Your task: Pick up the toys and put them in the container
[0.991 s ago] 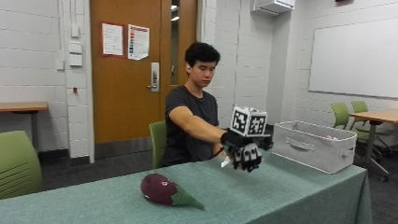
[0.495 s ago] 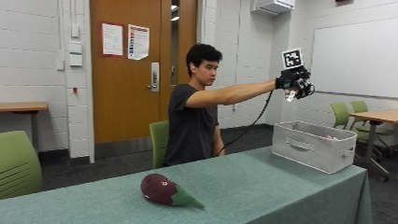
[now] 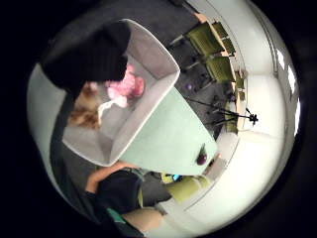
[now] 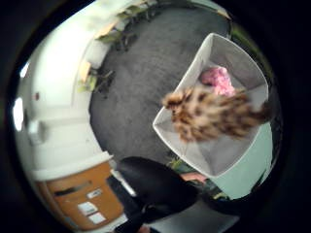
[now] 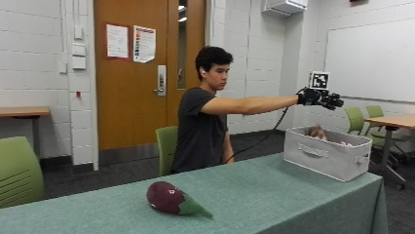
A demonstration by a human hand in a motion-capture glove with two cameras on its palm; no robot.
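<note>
Seated behind a green-covered surface [image 5: 272,195], right arm stretched out level, gloved right hand [image 5: 319,98] held high above the grey fabric container [image 5: 327,156] at the surface's far end. Fingers [image 5: 334,101] relaxed and uncurled, gripping nothing. Brown spotted plush toy [image 5: 317,131] at the container's rim, its top just showing above the wall; seen from the thumb-side palm camera over the container's open mouth, whether resting or falling impossible to tell. Pink plush toy [image 3: 126,87] lying inside on the container's floor. Dark purple eggplant toy [image 5: 174,199] with a green leafy tip lying on the surface, well apart from the container.
</note>
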